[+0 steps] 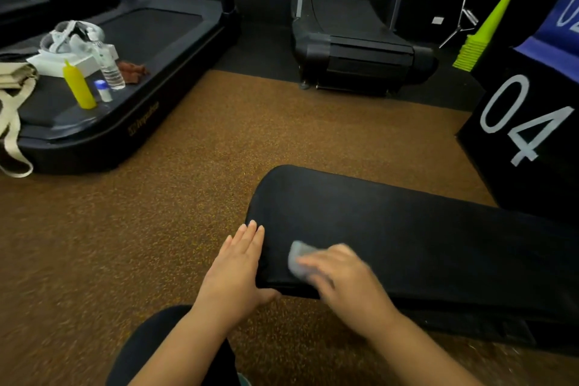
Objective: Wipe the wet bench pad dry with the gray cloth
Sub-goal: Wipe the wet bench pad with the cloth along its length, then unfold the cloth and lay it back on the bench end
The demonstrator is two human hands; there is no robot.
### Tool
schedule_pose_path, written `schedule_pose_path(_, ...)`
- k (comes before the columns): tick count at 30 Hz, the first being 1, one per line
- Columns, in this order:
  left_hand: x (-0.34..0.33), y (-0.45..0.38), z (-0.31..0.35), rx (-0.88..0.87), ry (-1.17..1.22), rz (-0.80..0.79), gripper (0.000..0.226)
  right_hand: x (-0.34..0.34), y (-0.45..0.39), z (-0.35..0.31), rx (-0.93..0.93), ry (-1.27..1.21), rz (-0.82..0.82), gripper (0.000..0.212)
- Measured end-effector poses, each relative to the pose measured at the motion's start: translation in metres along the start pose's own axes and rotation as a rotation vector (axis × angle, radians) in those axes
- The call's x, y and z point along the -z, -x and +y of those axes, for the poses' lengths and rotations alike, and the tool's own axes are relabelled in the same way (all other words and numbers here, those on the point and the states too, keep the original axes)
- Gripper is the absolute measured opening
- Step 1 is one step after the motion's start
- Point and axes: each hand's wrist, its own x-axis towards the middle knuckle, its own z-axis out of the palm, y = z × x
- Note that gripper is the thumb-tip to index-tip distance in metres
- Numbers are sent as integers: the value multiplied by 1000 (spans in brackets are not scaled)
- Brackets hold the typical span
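Observation:
A long black bench pad [407,238] runs from the lower middle off to the right. My left hand [236,269] lies flat against the pad's left end, fingers straight and thumb tucked under its near edge. My right hand [341,276], blurred by motion, presses the gray cloth [299,255] onto the pad's near left corner. Only the cloth's left part shows from under my fingers.
Brown speckled floor [156,229] surrounds the bench. A treadmill deck [147,41] at the left carries a yellow squeeze bottle [78,86], a water bottle [108,63] and a beige bag [14,88]. A black box marked 04 [526,122] stands right behind the pad. My knee [163,351] is below.

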Motion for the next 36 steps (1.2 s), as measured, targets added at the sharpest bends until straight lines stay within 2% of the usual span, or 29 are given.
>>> schedule_pose_path(2, 0, 1, -3, 24, 22, 3, 121, 1, -14, 7, -119, 0, 84, 29)
schedule_pose_path(4, 1, 3, -5, 50, 36, 9, 126, -8, -30, -4, -130, 5, 107, 26)
schedule_pose_path(7, 4, 3, -7, 68, 49, 20, 131, -28, -45, -29, -2, -1, 73, 25)
schedule_pose_path(10, 4, 2, -8, 77, 58, 31, 129, -38, -47, -39, 100, -9, -3, 33)
schedule_pose_path(14, 5, 1, -6, 58, -5, 30, 119, -30, -32, -41, 326, 10, -138, 21)
schedule_pose_path(19, 1, 1, 11, -49, -67, -39, 122, -5, -7, -12, 325, 61, -184, 22)
schedule_pose_path(22, -2, -2, 29, -100, -105, -97, 122, 12, 8, 12, 211, 90, -128, 25)
schedule_pose_path(25, -8, -4, 44, -133, -72, -108, 120, 31, 20, 28, -94, 55, -38, 31)
schedule_pose_path(27, -11, -4, 55, -154, 25, -106, 116, 44, 25, 25, -378, -171, 3, 30)
schedule_pose_path(29, -12, -6, 66, -170, 188, -91, 108, 54, 28, 21, -541, -523, 80, 29)
schedule_pose_path(31, -9, -8, 76, -167, 382, -81, 99, 63, 32, 17, -596, -789, 128, 27)
schedule_pose_path(33, -6, -12, 82, -154, 564, -107, 90, 67, 37, 15, -608, -946, 130, 25)
schedule_pose_path(36, -1, -17, 86, -156, 772, -134, 59, 69, 40, 15, -603, -972, 109, 22)
